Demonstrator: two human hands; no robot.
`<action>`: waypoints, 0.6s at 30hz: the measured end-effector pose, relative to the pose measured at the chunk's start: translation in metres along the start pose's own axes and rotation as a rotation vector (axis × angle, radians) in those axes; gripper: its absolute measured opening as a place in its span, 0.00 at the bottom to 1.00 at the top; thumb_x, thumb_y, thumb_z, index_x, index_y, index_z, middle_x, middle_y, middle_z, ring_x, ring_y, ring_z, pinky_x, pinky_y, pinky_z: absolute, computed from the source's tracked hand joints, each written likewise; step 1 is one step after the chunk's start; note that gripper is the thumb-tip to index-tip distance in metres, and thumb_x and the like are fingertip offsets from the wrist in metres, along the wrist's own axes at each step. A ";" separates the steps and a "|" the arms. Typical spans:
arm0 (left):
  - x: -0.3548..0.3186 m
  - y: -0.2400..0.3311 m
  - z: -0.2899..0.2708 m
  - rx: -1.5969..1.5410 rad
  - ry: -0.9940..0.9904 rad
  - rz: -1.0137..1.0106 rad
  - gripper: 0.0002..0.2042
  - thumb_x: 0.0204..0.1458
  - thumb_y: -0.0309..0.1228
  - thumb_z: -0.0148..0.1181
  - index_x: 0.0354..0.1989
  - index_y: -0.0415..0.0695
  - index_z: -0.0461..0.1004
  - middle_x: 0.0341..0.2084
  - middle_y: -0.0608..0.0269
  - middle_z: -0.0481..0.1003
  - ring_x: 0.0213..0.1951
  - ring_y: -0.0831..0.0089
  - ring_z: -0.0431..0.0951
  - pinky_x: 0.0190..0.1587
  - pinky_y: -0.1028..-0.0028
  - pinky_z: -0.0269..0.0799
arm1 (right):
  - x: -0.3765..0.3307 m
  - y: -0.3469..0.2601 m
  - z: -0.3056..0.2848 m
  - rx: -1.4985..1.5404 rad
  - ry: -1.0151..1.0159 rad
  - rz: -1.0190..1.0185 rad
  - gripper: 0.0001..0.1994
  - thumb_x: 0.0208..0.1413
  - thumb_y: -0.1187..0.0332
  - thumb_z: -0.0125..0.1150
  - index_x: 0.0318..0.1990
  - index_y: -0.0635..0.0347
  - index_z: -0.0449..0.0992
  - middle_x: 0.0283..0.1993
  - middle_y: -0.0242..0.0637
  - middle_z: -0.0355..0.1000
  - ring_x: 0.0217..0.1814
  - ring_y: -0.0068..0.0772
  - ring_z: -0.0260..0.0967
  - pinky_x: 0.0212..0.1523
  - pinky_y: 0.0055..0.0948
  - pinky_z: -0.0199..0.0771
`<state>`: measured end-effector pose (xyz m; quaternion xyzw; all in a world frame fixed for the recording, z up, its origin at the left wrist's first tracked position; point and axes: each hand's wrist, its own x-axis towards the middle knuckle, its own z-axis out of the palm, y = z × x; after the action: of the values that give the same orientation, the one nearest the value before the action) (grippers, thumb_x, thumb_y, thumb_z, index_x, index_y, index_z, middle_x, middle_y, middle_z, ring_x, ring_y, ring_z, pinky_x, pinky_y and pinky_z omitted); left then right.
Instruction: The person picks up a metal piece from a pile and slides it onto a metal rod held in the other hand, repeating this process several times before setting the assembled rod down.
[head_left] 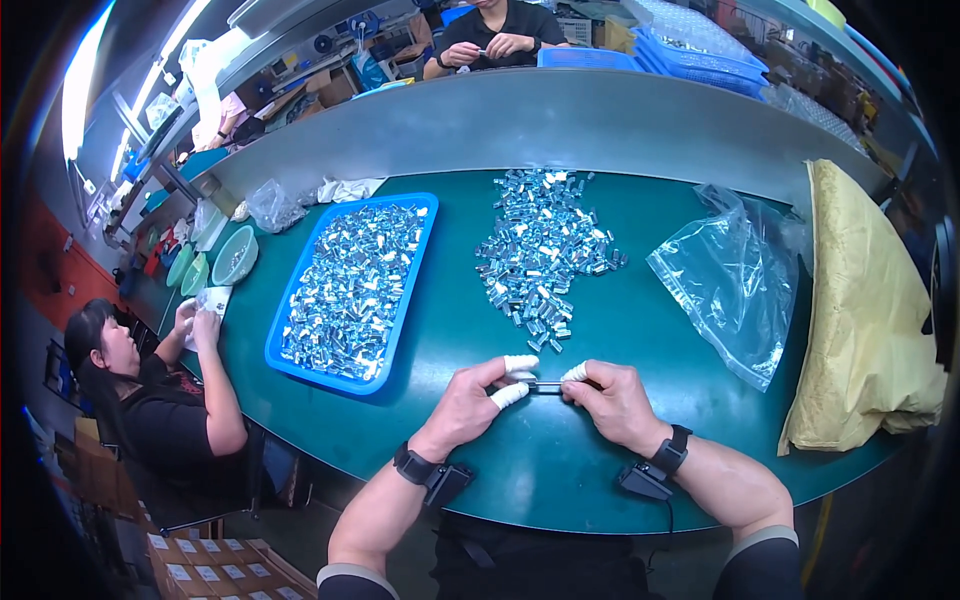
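Observation:
Between my two hands, just above the green tabletop (600, 460), is a small shiny metal piece (546, 387) with a dark end at its left. My left hand (478, 397), its fingertips wrapped in white tape, pinches the left end. The right end is gripped by my right hand (612, 397), whose index fingertip is also wrapped in white. Directly beyond my hands lies a loose pile of small silvery metal pieces (545, 250). To its left, a blue tray (428, 255) is filled with more such pieces.
A clear plastic bag (735, 280) and a yellow sack (860, 330) lie on the right. Green bowls (236, 257) stand at the far left, near a seated co-worker (150, 390). A raised metal partition (500, 120) runs along the back; another person (497, 35) works behind it.

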<state>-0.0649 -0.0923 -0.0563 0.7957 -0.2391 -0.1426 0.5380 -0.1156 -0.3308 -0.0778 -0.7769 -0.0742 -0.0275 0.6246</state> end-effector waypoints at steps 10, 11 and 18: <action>-0.003 -0.015 0.006 -0.183 -0.010 -0.088 0.10 0.61 0.23 0.67 0.50 0.36 0.81 0.43 0.61 0.84 0.44 0.75 0.84 0.49 0.74 0.80 | -0.002 0.001 -0.002 0.023 -0.021 0.058 0.10 0.66 0.67 0.64 0.35 0.63 0.82 0.28 0.37 0.79 0.29 0.27 0.76 0.31 0.29 0.72; -0.004 -0.015 0.006 -0.193 -0.024 -0.076 0.10 0.61 0.23 0.67 0.50 0.36 0.81 0.43 0.61 0.84 0.44 0.75 0.84 0.49 0.74 0.80 | -0.002 -0.003 -0.001 -0.010 -0.043 0.068 0.11 0.67 0.65 0.63 0.34 0.63 0.82 0.26 0.36 0.79 0.27 0.28 0.76 0.30 0.30 0.72; 0.000 -0.005 0.012 -0.187 0.019 -0.058 0.10 0.62 0.23 0.66 0.50 0.36 0.80 0.41 0.62 0.84 0.43 0.76 0.83 0.47 0.75 0.79 | 0.001 -0.010 0.002 -0.125 -0.100 0.086 0.19 0.70 0.58 0.60 0.28 0.60 0.81 0.20 0.34 0.77 0.22 0.31 0.75 0.26 0.34 0.71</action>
<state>-0.0698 -0.0999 -0.0653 0.7500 -0.1968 -0.1722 0.6076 -0.1159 -0.3267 -0.0686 -0.8172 -0.0702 0.0338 0.5710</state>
